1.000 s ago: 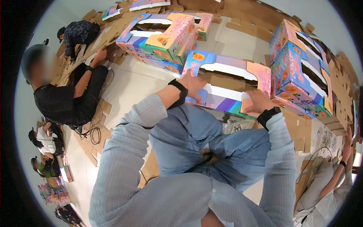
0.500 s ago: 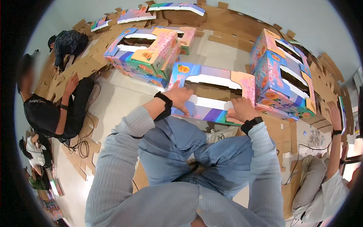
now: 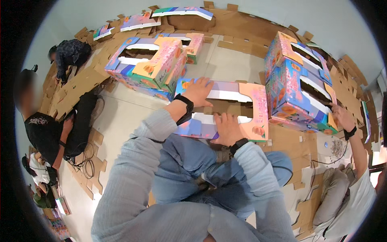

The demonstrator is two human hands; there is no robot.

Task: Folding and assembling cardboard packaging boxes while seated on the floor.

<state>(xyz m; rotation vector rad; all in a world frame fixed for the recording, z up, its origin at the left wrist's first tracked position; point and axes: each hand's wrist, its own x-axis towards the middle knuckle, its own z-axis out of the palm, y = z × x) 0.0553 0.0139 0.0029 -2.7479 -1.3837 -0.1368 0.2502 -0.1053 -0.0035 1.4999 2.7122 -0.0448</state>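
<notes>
Box (image 3: 231, 107), patterned, under both hands; long axis left to right. Left hand (image 3: 197, 93): spread, unclosed, on left end. Right hand (image 3: 228, 128): nearer middle, at near edge; grip cannot be told.

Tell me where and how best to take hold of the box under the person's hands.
Probably by the white edges along the opening's far and near sides, coming from above. The box lies with that long opening facing up, so fingers could curl over and inside.
</notes>
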